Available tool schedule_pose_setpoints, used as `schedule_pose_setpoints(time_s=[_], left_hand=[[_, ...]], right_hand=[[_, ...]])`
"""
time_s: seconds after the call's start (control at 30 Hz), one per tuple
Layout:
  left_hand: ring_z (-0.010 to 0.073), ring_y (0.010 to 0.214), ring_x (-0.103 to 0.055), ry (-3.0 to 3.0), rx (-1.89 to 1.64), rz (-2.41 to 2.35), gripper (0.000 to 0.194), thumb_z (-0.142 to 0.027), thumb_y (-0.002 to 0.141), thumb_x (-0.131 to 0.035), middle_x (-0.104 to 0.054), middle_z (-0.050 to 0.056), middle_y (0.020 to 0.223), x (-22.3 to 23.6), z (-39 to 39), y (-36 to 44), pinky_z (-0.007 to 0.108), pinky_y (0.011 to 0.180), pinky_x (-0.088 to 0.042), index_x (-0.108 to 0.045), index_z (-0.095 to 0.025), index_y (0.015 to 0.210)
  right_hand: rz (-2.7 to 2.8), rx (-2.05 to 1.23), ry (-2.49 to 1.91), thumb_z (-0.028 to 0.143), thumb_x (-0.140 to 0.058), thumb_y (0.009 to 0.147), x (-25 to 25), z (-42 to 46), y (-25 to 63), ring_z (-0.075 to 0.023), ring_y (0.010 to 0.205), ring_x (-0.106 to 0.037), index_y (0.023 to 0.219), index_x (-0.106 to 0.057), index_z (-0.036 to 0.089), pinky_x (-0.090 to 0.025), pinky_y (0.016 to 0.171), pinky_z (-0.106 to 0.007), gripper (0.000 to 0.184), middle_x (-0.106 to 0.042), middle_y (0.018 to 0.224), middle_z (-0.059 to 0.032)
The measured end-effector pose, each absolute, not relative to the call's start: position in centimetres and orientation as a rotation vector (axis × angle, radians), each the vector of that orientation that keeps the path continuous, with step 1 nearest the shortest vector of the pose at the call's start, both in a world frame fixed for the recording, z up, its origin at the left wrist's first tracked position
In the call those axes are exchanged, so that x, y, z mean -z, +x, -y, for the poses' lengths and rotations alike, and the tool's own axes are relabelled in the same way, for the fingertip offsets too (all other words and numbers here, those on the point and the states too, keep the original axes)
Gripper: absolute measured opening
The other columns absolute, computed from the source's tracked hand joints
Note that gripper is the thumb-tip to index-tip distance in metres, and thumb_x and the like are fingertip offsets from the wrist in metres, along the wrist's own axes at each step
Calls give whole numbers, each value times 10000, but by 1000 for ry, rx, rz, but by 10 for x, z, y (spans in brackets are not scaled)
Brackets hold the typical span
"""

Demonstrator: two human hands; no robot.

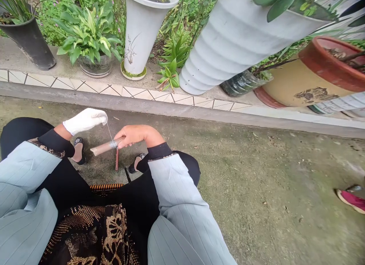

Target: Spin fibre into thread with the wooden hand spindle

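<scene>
Head view, left of centre: left hand [85, 121] pinches string [109, 131], best drawn taut; right hand [134, 135] grips stick [102, 148], best held steady.

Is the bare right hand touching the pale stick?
Touching. The head view shows the right hand gripping the pale stick beside the wound wire.

White glove [85, 121], silvery wire [113, 144] wound on a pale brown stick [99, 148], and a reddish-brown rod [116, 160] below! Light blue sleeves [179, 185] carry fine darker pinstripes. Over to the grey ledge [13, 54]: cream tiles [114, 89] with dark slanting lines along its near edge, a white vase [139, 33] with a dark grass motif, and towards the right end, a tan pot [308, 80], brick-red at rim and base, dark-patterned in between!
</scene>
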State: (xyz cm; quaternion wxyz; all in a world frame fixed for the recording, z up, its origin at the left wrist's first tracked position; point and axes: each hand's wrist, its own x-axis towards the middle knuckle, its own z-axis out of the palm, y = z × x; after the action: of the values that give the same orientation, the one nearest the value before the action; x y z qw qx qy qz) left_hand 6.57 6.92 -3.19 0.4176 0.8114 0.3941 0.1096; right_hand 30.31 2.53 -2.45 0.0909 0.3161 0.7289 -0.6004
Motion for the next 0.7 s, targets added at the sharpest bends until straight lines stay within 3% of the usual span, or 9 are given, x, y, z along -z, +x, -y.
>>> schedule_pose_setpoints(time_s=[0.07, 0.17, 0.23, 0.3, 0.4, 0.47, 0.57, 0.7], left_hand=[[118, 633, -499, 1963, -335, -1002, 274, -368, 840, -509, -593, 18, 698, 36, -69, 69, 219, 621, -404, -630, -128, 786], [98, 570, -448, 1794, -297, -872, 338, -429, 880, -493, -568, 24, 689, 39, -61, 76, 211, 556, -376, -620, -118, 838], [92, 583, -442, 1764, -181, -756, 375, -456, 905, -483, -573, 30, 717, 38, -54, 82, 211, 566, -372, -625, -112, 864], [90, 603, -437, 1788, -63, -684, 394, -468, 920, -476, -580, 30, 744, 37, -49, 86, 211, 578, -365, -632, -108, 879], [92, 638, -440, 1852, 3, -660, 397, -458, 933, -464, -582, 21, 763, 37, -47, 88, 209, 601, -361, -634, -103, 878], [98, 678, -459, 1908, -6, -632, 382, -428, 937, -459, -592, 22, 782, 39, -48, 87, 210, 646, -374, -632, -97, 854], [103, 710, -473, 2042, 10, -619, 352, -372, 943, -445, -593, 13, 781, 42, -50, 85, 209, 696, -375, -627, -100, 816], [98, 695, -461, 2135, -23, -714, 328, -369, 934, -463, -575, -8, 741, 44, -53, 81, 206, 693, -373, -620, -111, 805]], right_hand=[[-2388, 2002, 1119, 313, -675, 753, 14, -27, 312, -58, 549, -473, 1017, -669, 167, -373, 528, -189, 301, -585, 693, 42], [-2510, 2259, 1802, 368, -592, 825, 11, -34, 324, -57, 522, -433, 957, -619, 146, -368, 500, -185, 260, -543, 662, 37], [-2456, 2124, 2176, 375, -537, 863, 18, -40, 327, -67, 516, -435, 919, -604, 150, -366, 496, -193, 242, -534, 655, 28], [-2432, 1696, 2344, 358, -563, 848, 27, -43, 327, -89, 552, -473, 892, -620, 158, -370, 527, -211, 213, -553, 666, 13], [-2373, 1017, 2263, 357, -636, 801, 35, -43, 322, -146, 689, -553, 879, -668, 179, -367, 608, -247, 197, -630, 751, -26], [-2305, 817, 2101, 358, -642, 804, 36, -41, 317, -177, 775, -584, 913, -693, 192, -359, 635, -264, 205, -677, 849, -58], [-2195, 824, 1761, 310, -657, 792, 34, -35, 309, -183, 771, -597, 914, -716, 178, -349, 621, -273, 190, -695, 872, -86], [-2041, 1291, 1282, 240, -643, 779, 29, -29, 305, -114, 555, -513, 838, -710, 165, -349, 558, -248, 118, -583, 585, 3]])
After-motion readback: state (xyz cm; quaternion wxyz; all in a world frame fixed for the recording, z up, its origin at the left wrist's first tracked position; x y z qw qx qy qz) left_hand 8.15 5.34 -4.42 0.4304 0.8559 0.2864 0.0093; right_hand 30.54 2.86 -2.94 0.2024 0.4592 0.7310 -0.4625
